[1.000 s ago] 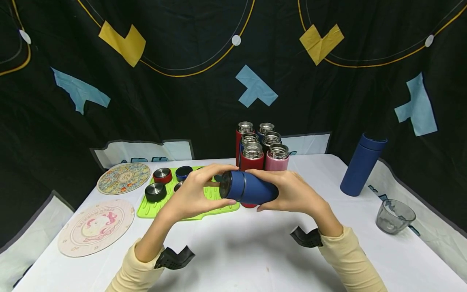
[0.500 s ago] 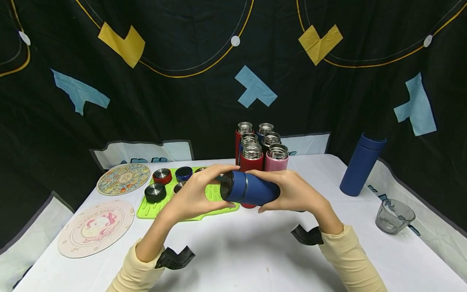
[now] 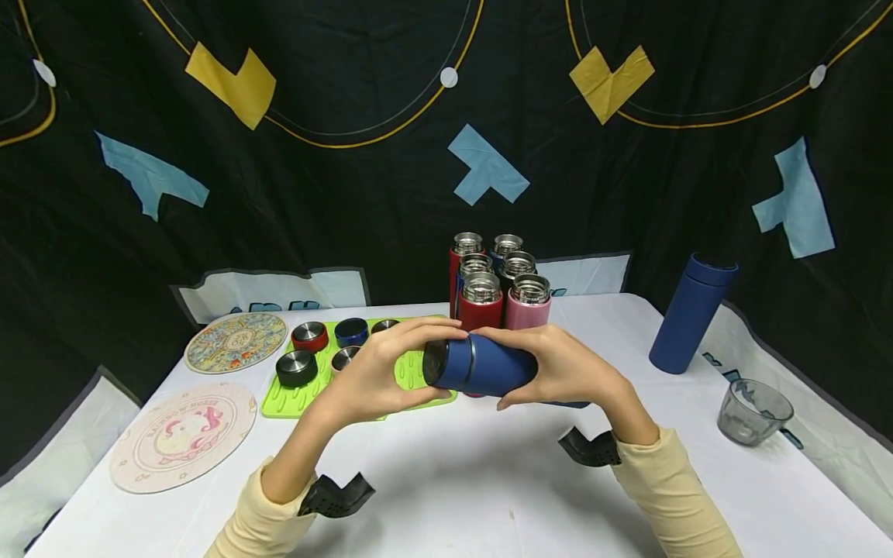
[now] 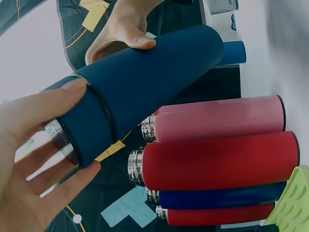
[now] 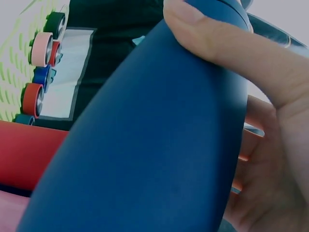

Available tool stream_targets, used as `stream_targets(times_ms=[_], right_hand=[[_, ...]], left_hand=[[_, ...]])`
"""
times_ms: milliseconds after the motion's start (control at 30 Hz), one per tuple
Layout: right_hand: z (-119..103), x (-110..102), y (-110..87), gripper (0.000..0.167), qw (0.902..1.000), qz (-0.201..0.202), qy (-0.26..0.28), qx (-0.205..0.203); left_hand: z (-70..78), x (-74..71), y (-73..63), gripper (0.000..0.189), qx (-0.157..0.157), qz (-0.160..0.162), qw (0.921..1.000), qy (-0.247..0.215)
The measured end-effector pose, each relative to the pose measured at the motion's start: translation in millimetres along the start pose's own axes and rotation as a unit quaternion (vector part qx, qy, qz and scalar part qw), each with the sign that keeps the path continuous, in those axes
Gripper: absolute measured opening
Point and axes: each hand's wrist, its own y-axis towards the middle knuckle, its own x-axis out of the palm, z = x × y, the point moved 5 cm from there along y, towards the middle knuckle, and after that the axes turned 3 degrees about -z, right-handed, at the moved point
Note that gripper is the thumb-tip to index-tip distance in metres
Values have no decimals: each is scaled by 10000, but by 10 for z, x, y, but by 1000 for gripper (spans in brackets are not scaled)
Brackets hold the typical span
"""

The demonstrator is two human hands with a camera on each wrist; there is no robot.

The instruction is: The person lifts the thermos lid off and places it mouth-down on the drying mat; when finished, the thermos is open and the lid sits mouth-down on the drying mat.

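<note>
In the head view a dark blue insulated bottle [image 3: 498, 366] hangs above the table, its lid pointing left and a little towards me. My right hand [image 3: 565, 366] grips its body from the right, thumb and fingers on opposite sides. At the other end, the lid [image 3: 446, 363] lies between the thumb and fingers of my left hand [image 3: 373, 368]. The left wrist view shows the left thumb and fingertips touching the lid [image 4: 79, 121] near its seam. A thin ring circles the bottle where lid and body meet. Most right fingers are hidden behind the bottle.
Several lidless bottles [image 3: 481, 306] stand upright behind my hands. A green mat [image 3: 412, 372] at left carries several lids [image 3: 296, 368]. Two round mats [image 3: 184, 435] lie further left. On the right are a tilted-looking blue bottle [image 3: 692, 314] and a glass cup [image 3: 753, 412].
The bottle has shifted very slightly to the right with my right hand. My left fingers have changed position on the lid, and its dark end faces me a little more.
</note>
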Motion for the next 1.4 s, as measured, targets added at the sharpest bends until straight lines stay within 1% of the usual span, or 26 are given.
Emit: stream_targets(times_ms=[67,133,267,367,433,467,533,600,667,767,833,900,967,1067,1233,1333,1400], right_hand=[[-10,-4,1,87,9999,109,-110,43],[-21,-7,1,87,9993,228,-297,65],[-42,-2,4,87,9966,390,-721,83],[-41,14,13,87,9945,435,-940,118],[-31,22,17,87,9939,424,-1005,126],[-21,25,18,87,9943,404,-979,129],[3,28,17,87,9959,331,-835,144],[27,24,13,87,9978,240,-607,132],[48,22,7,86,9993,143,-339,91],[57,21,6,86,10000,-4,-77,-49],[57,22,6,87,9999,-64,-1,-147],[58,24,6,87,9998,-86,16,-171],[55,21,4,87,9999,-56,22,-125],[37,15,1,87,10000,35,-6,-22],[-10,8,2,88,9990,253,-375,36],[-34,10,6,88,9966,360,-735,52],[-41,16,12,88,9948,401,-932,52]], left_hand=[[-22,-9,-2,67,-184,124,9997,-63],[-52,-19,-6,67,-440,277,9986,-128],[-112,-28,-18,65,-984,550,9934,-194],[-144,-24,-26,63,-1312,608,9893,-213],[-156,-20,-31,63,-1432,565,9879,-190],[-159,-16,-33,63,-1434,508,9882,-189],[-152,-9,-32,65,-1307,366,9906,-176],[-130,-3,-27,68,-1046,209,9942,-163],[-96,4,-19,69,-693,48,9974,-199],[-39,10,-4,69,-206,-120,9996,-158],[-13,11,3,68,-9,-163,9998,-126],[-3,10,4,66,78,-147,9999,-44],[-6,7,3,65,49,-91,9999,-16],[-30,4,-7,66,-100,11,9999,-97],[-87,-11,-17,66,-574,288,9976,-240],[-117,-16,-19,64,-906,461,9944,-288],[-133,-15,-20,63,-1117,521,9918,-325]])
